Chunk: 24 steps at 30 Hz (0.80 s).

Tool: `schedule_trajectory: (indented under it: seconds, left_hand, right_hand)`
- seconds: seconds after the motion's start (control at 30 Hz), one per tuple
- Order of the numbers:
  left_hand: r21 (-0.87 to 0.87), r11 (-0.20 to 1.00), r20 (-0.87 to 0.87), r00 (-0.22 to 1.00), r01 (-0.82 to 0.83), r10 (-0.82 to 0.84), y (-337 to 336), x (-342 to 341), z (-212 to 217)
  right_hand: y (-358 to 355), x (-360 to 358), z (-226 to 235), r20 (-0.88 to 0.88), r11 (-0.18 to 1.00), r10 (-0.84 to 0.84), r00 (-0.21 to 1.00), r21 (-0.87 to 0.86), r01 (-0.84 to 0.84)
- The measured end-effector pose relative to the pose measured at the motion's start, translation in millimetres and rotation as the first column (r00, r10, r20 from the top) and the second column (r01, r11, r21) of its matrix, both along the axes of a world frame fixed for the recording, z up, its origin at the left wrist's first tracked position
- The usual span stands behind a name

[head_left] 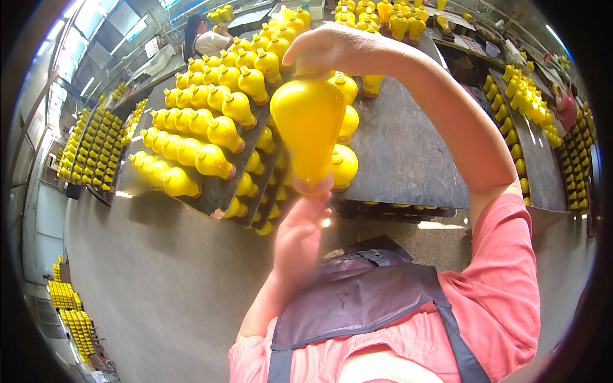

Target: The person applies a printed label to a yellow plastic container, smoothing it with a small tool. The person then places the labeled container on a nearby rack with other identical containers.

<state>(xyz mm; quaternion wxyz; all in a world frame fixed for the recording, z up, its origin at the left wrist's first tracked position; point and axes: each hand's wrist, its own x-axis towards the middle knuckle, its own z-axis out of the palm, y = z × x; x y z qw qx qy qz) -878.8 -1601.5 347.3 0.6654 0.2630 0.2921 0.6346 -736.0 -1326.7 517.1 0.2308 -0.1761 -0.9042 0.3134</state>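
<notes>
Here, the glossy yellow bulb-shaped vase (308, 131) is held up between both hands, its long axis upright, narrow neck at the top and unglazed pinkish foot at the bottom. The right hand (332, 48) is closed over the neck from above; the left hand (299, 239) supports the foot from below, fingers loosely curled against it. Beyond it, a dark bench (402, 153) carries rows of matching yellow vases (211, 121), just beside the held piece.
</notes>
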Motion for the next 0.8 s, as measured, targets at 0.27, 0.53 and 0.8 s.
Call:
schedule_trajectory:
  seconds: [0.27, 0.53, 0.8]
  left_hand:
    - [-0.018, 0.998, 0.216, 0.975, 0.065, -0.059, -4, -6, -21]
    - [-0.097, 0.992, 0.323, 0.946, 0.078, -0.043, -22, -16, -44]
    - [-0.173, 0.984, 0.392, 0.92, 0.046, 0.026, -48, -26, -64]
  right_hand:
    - [-17, -3, 1, 0.017, 0.993, -0.036, 0.999, 0.114, 0.034]
    - [-43, -13, -11, 0.005, 0.995, 0.007, 1.0, 0.097, -0.007]
    - [-63, -28, -32, 0.112, 0.995, 0.06, 0.992, -0.086, -0.051]
